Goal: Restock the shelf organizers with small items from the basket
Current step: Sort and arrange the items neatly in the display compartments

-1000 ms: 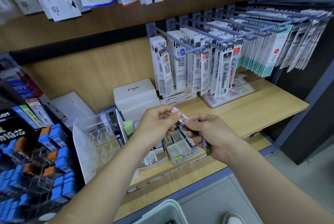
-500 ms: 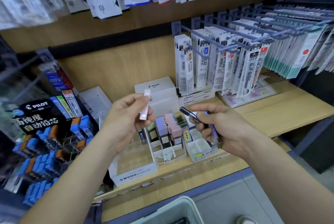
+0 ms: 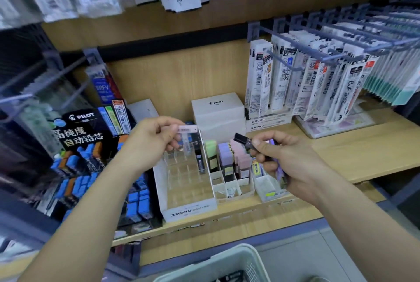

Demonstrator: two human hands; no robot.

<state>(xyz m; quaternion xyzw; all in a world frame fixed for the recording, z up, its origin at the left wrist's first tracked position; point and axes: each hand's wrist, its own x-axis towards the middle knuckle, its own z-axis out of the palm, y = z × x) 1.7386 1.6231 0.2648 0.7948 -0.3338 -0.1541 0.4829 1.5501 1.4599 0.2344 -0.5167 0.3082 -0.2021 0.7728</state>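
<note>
My left hand (image 3: 152, 138) pinches a slim pale pink lead case (image 3: 187, 128) above the back of a clear MONO organizer (image 3: 188, 210) whose compartments look mostly bare. My right hand (image 3: 284, 156) grips a small bundle of lead cases, a black one (image 3: 243, 140) sticking out at the top and purple ones lower in the palm. Between the hands stands a white divided organizer (image 3: 229, 187) holding green, purple and pink cases. The white basket (image 3: 227, 263) shows at the bottom edge.
A white Pilot box (image 3: 218, 108) stands behind the organizers. Refill packs hang on pegs (image 3: 318, 81) at the right, over the wooden shelf (image 3: 341, 156). A black Pilot lead display (image 3: 86, 145) with blue and orange cases fills the left. More packs hang above.
The left hand took the pink case from the right hand's bundle and carried it left, over the clear organizer. The view swung left and down.
</note>
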